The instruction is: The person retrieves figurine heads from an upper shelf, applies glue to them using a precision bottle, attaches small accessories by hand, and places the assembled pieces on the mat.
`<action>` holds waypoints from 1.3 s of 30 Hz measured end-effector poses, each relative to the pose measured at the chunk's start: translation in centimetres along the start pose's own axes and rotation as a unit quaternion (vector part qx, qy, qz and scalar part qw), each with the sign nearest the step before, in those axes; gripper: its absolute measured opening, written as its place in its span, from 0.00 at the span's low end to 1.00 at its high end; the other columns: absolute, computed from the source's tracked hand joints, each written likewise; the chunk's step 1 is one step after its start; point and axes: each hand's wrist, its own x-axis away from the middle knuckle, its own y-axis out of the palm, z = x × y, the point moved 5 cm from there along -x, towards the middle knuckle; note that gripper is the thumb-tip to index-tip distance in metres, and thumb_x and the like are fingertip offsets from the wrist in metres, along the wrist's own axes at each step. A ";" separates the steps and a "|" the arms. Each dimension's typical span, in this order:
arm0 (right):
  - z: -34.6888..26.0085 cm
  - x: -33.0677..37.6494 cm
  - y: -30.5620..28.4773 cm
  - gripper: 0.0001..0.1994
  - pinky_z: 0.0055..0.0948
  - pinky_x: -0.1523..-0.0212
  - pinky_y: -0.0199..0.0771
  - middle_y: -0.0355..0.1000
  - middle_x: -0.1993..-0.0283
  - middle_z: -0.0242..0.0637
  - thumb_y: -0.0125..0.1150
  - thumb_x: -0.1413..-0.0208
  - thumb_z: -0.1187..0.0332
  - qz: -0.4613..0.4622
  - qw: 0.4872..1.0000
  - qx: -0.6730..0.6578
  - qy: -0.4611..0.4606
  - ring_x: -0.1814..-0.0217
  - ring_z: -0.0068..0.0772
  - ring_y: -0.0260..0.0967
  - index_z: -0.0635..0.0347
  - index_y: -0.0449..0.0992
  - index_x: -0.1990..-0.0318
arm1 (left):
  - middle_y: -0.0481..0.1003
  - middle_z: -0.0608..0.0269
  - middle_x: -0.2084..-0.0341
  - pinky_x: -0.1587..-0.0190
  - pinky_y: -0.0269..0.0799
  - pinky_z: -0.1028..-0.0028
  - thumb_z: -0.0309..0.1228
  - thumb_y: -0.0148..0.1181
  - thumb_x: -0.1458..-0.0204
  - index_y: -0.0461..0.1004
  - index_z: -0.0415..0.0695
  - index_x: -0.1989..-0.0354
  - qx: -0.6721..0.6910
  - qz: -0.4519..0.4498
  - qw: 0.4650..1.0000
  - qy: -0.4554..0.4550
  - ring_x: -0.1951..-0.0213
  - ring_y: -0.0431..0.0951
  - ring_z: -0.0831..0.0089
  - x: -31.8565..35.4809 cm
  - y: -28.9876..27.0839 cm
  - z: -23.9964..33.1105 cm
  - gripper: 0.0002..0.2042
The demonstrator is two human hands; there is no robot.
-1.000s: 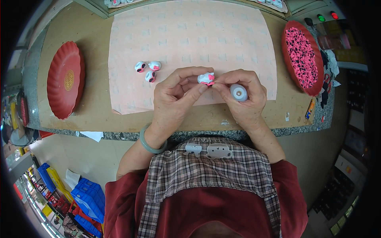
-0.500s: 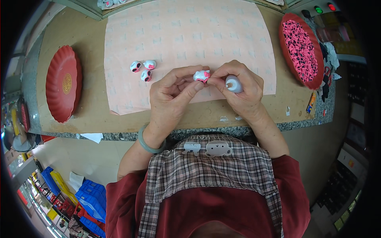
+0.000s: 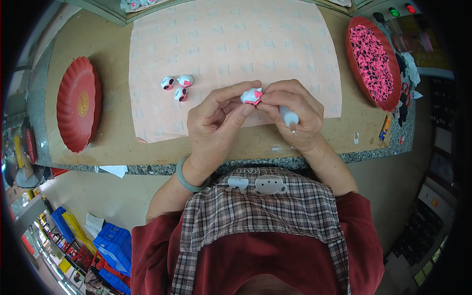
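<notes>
Between the thumb and fingers of my left hand (image 3: pixel 212 118) is a small white figurine head (image 3: pixel 249 97) with a pink bow and a pink edge at its lower side. The thumb and fingertips of my right hand (image 3: pixel 307 110) touch the figurine beside the bow. Tucked in that same hand is a small pale squeeze bottle (image 3: pixel 288 116), its thin nozzle pointing toward me. To the left, three similar pieces sit close together on the pink paper sheet (image 3: pixel 231 44): one figurine head (image 3: pixel 167 82), a second figurine head (image 3: pixel 185 80) and a third figurine head (image 3: pixel 180 94).
A red scalloped dish (image 3: pixel 71 108) stands on the table's left. At the right, another red dish (image 3: pixel 392 59) holds a heap of pink and black pieces. An orange and blue tube (image 3: pixel 385 127) lies near the table's right edge. Blue crates (image 3: pixel 113 246) are on the floor at lower left.
The squeeze bottle has tipped in my right hand, so its nozzle points more toward me. The figurine has turned slightly, and my right fingers have shifted up along its bow side.
</notes>
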 end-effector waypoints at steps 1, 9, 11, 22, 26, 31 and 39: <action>0.2 0.0 0.0 0.11 0.21 0.70 0.73 0.73 0.69 0.39 0.66 0.59 0.82 0.004 1.000 -0.015 0.006 0.69 0.27 0.71 0.64 0.73 0.68 | 0.74 0.50 0.56 0.55 0.73 0.77 0.15 0.55 0.50 0.69 0.31 0.54 -0.022 -0.002 1.000 0.014 0.56 0.75 0.71 0.0 0.1 0.1 0.14; 2.3 0.8 0.8 0.08 0.19 0.72 0.73 0.71 0.69 0.34 0.63 0.55 0.81 0.000 0.910 -0.294 0.293 0.70 0.21 0.70 0.64 0.73 0.66 | 0.74 0.48 0.57 0.58 0.75 0.76 0.15 0.56 0.52 0.69 0.31 0.55 -0.143 0.001 0.982 0.122 0.56 0.76 0.69 0.2 -0.1 0.6 0.14; 2.7 1.0 1.2 0.08 0.18 0.71 0.73 0.71 0.68 0.34 0.62 0.54 0.82 -0.010 0.867 -0.364 0.340 0.70 0.20 0.69 0.65 0.73 0.65 | 0.74 0.49 0.57 0.58 0.75 0.76 0.15 0.56 0.51 0.69 0.32 0.55 -0.130 0.007 0.985 0.115 0.57 0.76 0.69 0.2 0.0 0.6 0.14; 1.5 0.9 1.1 0.12 0.17 0.73 0.68 0.68 0.69 0.34 0.61 0.52 0.81 -0.022 0.964 -0.198 0.177 0.71 0.19 0.66 0.67 0.71 0.58 | 0.75 0.57 0.62 0.56 0.72 0.80 0.18 0.55 0.48 0.68 0.33 0.53 0.037 0.036 0.998 -0.020 0.60 0.75 0.76 0.5 -0.2 -0.6 0.13; 1.6 1.4 1.5 0.12 0.16 0.72 0.67 0.68 0.69 0.33 0.61 0.51 0.81 -0.004 0.942 -0.247 0.228 0.71 0.18 0.65 0.67 0.71 0.58 | 0.75 0.56 0.61 0.56 0.72 0.80 0.18 0.55 0.48 0.68 0.33 0.53 0.026 0.039 0.999 -0.016 0.60 0.75 0.76 0.6 -0.2 -0.4 0.13; 1.8 1.6 1.7 0.12 0.16 0.71 0.67 0.67 0.69 0.33 0.60 0.51 0.81 -0.002 0.928 -0.262 0.264 0.71 0.17 0.64 0.67 0.71 0.58 | 0.74 0.56 0.61 0.56 0.72 0.80 0.18 0.55 0.48 0.68 0.33 0.53 0.024 0.032 0.999 0.000 0.60 0.75 0.76 0.5 -0.5 -0.6 0.13; 1.5 1.5 1.5 0.11 0.16 0.68 0.68 0.69 0.65 0.35 0.61 0.52 0.82 0.019 0.945 -0.219 0.242 0.67 0.18 0.66 0.65 0.72 0.59 | 0.73 0.52 0.57 0.55 0.72 0.78 0.16 0.55 0.49 0.68 0.33 0.54 0.044 0.024 0.999 -0.003 0.56 0.74 0.74 0.3 -0.4 -0.7 0.13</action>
